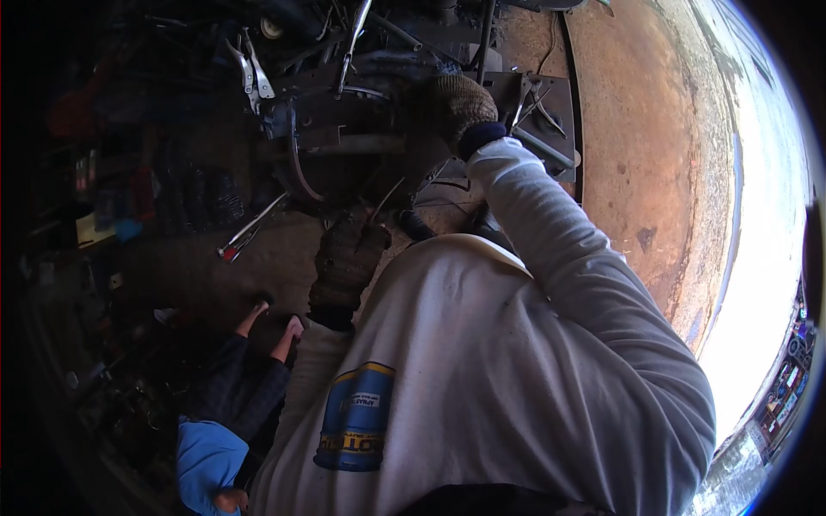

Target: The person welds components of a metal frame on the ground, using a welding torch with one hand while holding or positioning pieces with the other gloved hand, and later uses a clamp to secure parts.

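Observation:
Both my hands wear thick, dirty work gloves. My right hand [460, 101], in a knit glove with a dark cuff, rests at the right end of a dark metal assembly; its fingers are lost in shadow. Lower down, my left hand [348, 258] reaches up to the near edge of the same work, its fingers too dark to make out. A thin rod [387, 199] slants up beside it. Between and left of my hands are a curved metal band [297, 155] and a grey tube [344, 144]. Locking pliers [249, 76] grip the assembly's far left corner.
A long clamp [353, 47] stands at the far side, and another clamp [249, 230] juts out left. More pliers [535, 105] lie on the bench plate [564, 95] at right. A person in a blue shirt [211, 460] is at lower left. Brown floor [641, 129] spreads right.

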